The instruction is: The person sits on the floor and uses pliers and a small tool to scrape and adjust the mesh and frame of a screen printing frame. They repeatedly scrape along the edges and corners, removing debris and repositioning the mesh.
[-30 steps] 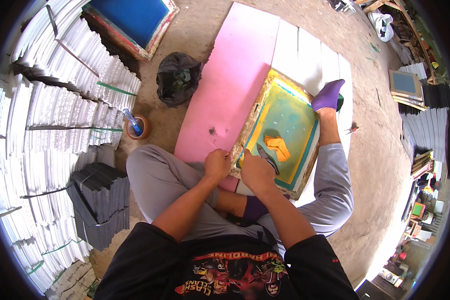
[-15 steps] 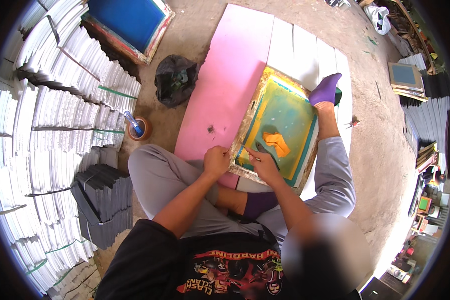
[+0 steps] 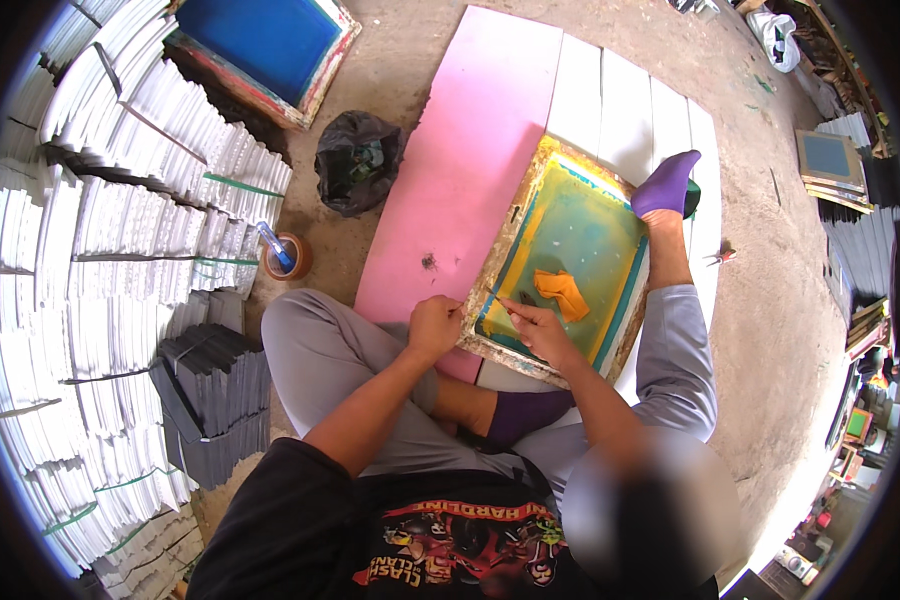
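At one o'clock, facing framed screen (image 3: 610, 235). Holding left hand (image 3: 436, 327) curled by its eight o'clock edge; cannot tell if clamped on it. Pinching thin tool (image 3: 501, 300) in fingers of right hand (image 3: 538, 331), seven o'clock from orange cloth (image 3: 562, 294).

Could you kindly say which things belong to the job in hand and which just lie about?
Job: left hand, right hand, paint-stained framed screen; probably the orange cloth on it.

Lying about, apparently: black plastic bag, blue screen, strapped white stacks.
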The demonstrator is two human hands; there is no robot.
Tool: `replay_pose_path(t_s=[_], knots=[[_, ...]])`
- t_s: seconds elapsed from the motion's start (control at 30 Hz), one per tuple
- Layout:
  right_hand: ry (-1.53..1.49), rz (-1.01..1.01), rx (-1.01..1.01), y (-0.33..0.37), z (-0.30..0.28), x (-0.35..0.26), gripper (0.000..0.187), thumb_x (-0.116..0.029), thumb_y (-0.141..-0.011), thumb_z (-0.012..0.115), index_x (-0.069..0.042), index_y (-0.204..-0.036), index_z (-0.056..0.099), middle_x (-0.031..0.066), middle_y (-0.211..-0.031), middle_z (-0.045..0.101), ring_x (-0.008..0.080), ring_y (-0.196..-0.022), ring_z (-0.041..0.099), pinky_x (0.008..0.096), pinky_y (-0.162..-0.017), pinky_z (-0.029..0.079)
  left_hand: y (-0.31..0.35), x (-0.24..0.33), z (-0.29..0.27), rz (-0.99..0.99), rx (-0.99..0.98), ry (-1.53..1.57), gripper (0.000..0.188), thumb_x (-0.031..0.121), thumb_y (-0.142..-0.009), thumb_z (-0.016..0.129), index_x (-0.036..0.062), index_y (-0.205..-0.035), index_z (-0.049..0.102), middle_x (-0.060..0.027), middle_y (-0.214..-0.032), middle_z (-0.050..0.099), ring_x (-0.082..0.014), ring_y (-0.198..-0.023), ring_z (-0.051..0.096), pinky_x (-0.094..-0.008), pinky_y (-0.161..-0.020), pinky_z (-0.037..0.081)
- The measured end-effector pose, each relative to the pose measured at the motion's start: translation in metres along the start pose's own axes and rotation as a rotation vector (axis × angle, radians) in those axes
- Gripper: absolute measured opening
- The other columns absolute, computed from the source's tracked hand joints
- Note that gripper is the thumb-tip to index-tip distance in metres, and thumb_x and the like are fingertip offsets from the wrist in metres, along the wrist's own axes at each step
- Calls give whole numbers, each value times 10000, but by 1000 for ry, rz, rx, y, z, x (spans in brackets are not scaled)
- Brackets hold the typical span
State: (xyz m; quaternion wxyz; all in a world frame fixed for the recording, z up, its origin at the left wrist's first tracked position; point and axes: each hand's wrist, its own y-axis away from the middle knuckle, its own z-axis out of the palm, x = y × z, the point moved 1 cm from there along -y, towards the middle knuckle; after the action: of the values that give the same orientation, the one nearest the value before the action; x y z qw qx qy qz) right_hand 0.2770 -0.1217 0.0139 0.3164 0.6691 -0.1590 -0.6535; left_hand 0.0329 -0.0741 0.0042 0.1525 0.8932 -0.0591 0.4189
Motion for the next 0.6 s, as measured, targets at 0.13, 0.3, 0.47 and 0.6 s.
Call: replay_pose_path(t_s=[0.13, 0.3, 0.47, 0.6], knots=[[-88, 104, -13, 4, 2, -18, 406, -210, -1093, 569, -148, -1493, 595, -11, -797, 542, 74, -729, 523, 260, -717, 492, 0, -3, -2, 20, 4, 20, 200, 187, -902, 719, 22, -987, 796, -219, -816, 718, -383, -745, 712, -432, -706, 545], [408, -436, 153, -10, 0, 12, 404, -221, -1096, 562, -147, -1491, 595, -11, -821, 554, 99, -732, 541, 264, -745, 514, -1, 8, -8, -45, -40, 61, 183, 188, -918, 707, 34, -959, 796, -236, -844, 712, -422, -797, 709, -485, -729, 546], [75, -83, 49, -8, -3, 4, 401, -257, -1082, 582, -216, -1479, 611, 43, -932, 702, 180, -834, 674, 332, -772, 537, -2, 2, -4, -1, -28, 36, 191, 187, -916, 713, 26, -977, 795, -232, -832, 712, -404, -771, 707, -460, -716, 543], [14, 37, 29, -8, -2, 6, 399, -313, -1065, 584, -328, -1462, 622, 110, -962, 712, 272, -871, 715, 410, -736, 537, -3, 0, -4, 5, -39, 50, 209, 197, -914, 724, 24, -1006, 796, -226, -822, 715, -374, -731, 705, -431, -702, 535]])
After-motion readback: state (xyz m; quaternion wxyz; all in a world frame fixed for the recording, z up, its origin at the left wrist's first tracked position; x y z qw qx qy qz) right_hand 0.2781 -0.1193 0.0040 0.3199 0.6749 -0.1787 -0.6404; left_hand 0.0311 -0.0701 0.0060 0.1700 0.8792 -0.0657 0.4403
